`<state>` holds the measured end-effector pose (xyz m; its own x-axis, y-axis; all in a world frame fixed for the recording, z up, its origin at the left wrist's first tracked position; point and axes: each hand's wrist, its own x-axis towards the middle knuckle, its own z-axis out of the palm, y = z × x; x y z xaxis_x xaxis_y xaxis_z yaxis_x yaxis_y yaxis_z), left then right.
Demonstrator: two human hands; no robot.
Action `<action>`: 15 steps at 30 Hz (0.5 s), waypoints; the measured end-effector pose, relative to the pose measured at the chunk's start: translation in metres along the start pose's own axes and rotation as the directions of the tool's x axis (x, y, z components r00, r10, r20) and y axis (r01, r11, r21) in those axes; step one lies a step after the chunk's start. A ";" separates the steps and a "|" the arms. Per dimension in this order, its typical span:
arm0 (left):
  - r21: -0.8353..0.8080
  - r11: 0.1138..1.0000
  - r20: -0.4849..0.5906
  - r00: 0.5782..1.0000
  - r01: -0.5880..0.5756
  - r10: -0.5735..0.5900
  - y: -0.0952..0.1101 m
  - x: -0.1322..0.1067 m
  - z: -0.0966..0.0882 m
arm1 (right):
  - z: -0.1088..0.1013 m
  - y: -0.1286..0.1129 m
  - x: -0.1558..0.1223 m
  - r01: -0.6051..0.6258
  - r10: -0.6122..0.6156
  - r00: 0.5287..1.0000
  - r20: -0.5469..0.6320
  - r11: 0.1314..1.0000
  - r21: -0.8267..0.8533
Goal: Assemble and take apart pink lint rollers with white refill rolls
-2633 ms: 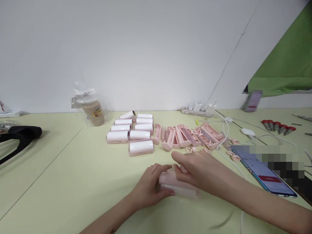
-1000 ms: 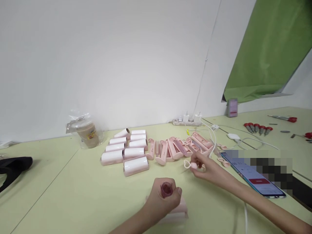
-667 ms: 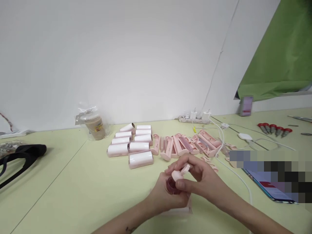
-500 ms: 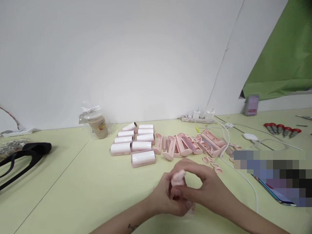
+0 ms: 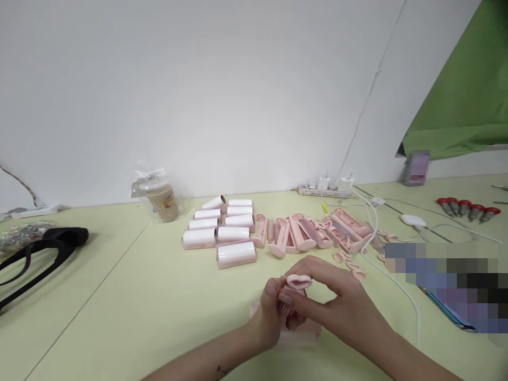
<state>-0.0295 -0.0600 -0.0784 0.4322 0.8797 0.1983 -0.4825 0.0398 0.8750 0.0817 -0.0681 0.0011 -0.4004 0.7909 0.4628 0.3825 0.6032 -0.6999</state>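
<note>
Close in front of me, both hands meet around a small pink plastic piece [image 5: 299, 282] with a looped end pointing up. My right hand [image 5: 337, 301] pinches it between thumb and fingers. My left hand [image 5: 266, 317] is closed against its lower part, which the fingers mostly hide. Below the hands a pink casing [image 5: 305, 329] with a clear edge shows partly; I cannot tell whether it is joined to the piece. Further back lie several pink half-shells [image 5: 280, 238], and small pink looped pieces [image 5: 359, 273] are to their right.
Several white rolls with pink bases [image 5: 237, 254] lie in two columns behind the hands. A bagged cup [image 5: 164, 203] stands by the wall. A white cable [image 5: 397, 280] crosses the right side near a power strip [image 5: 317, 191]. Red-topped small bottles [image 5: 452, 206] and a black strap [image 5: 59, 246] lie further out.
The looped end has turned so that its opening faces me. My left hand has shifted and its thumb has risen, and more of the pink casing beneath shows. The view has moved slightly.
</note>
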 end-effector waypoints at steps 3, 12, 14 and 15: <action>-0.002 0.998 -0.031 0.998 -0.057 0.057 -0.001 -0.002 0.000 | 0.001 -0.001 0.000 0.077 -0.079 0.997 -0.019 0.995 -0.066; 0.122 0.988 -0.230 0.966 -0.094 0.120 -0.009 -0.006 0.000 | 0.015 0.000 0.002 0.185 -0.194 0.979 -0.068 0.975 -0.125; 0.099 0.990 -0.253 0.960 -0.101 0.123 -0.013 -0.007 -0.003 | 0.016 0.001 0.000 0.207 -0.218 0.974 -0.070 0.969 -0.135; 0.088 0.993 -0.250 0.963 -0.084 0.104 -0.013 -0.006 -0.004 | 0.016 0.001 -0.001 0.209 -0.220 0.973 -0.071 0.968 -0.137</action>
<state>-0.0292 -0.0642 -0.0931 0.1759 0.9694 0.1714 -0.4483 -0.0761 0.8906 0.0689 -0.0694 -0.0091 -0.4144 0.6440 0.6431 0.4010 0.7635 -0.5062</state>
